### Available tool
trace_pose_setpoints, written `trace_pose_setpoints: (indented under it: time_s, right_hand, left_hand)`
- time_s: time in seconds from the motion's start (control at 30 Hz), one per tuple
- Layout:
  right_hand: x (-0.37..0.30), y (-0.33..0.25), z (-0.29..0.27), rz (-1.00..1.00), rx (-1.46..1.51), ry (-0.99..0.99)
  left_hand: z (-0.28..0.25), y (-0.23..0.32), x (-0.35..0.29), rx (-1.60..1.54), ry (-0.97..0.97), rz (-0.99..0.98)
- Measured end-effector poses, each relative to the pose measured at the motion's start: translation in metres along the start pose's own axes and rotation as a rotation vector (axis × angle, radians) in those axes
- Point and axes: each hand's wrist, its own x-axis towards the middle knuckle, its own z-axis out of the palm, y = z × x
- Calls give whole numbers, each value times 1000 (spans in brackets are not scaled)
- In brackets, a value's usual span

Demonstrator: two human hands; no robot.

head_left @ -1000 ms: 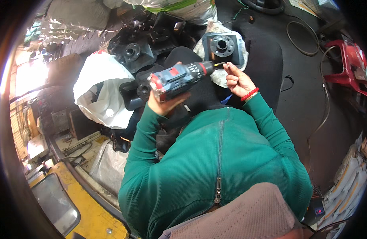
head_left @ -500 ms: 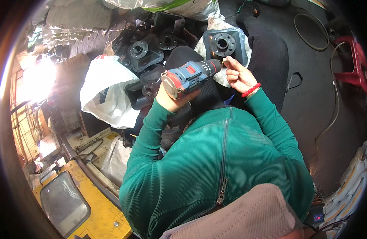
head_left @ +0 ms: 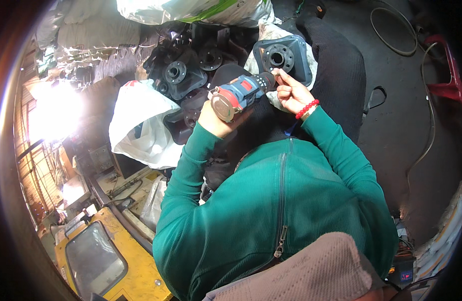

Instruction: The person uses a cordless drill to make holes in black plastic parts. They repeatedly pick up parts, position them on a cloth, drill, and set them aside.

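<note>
My left hand (head_left: 217,120) is wrapped round the grip of a blue cordless drill (head_left: 242,92) with red accents. The drill's black chuck points up and right toward a dark square flanged part (head_left: 283,59). That part has a round hub with a ring of holes, and it rests on a white cloth (head_left: 251,62) by my leg. At the chuck's tip, the thumb and fingers of my right hand (head_left: 294,94) are pinched together. Whatever they pinch is too small to name. A red bead bracelet circles my right wrist.
Several similar dark flanged parts (head_left: 177,74) are heaped beyond the drill. A white plastic bag (head_left: 140,125) lies left of them. At lower left stands a yellow machine panel (head_left: 108,251) with a window. On the right are a red plastic stool (head_left: 449,75) and a loose cable (head_left: 431,108).
The drill has tilted, so more of its rear end shows, and its chuck has shifted slightly left. My right hand has moved a little left with it, still pinched at the tip.
</note>
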Motion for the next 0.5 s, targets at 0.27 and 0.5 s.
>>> trace_pose_setpoints:
  time_s: [0.27,0.5]
  right_hand:
    - [19,-2,-10,-100,41,88]
    - [10,-1,-16,-339,-452,437]
  left_hand:
    - [5,13,48,30,-190,-192]
    - [-3,6,81,133,-310,-83]
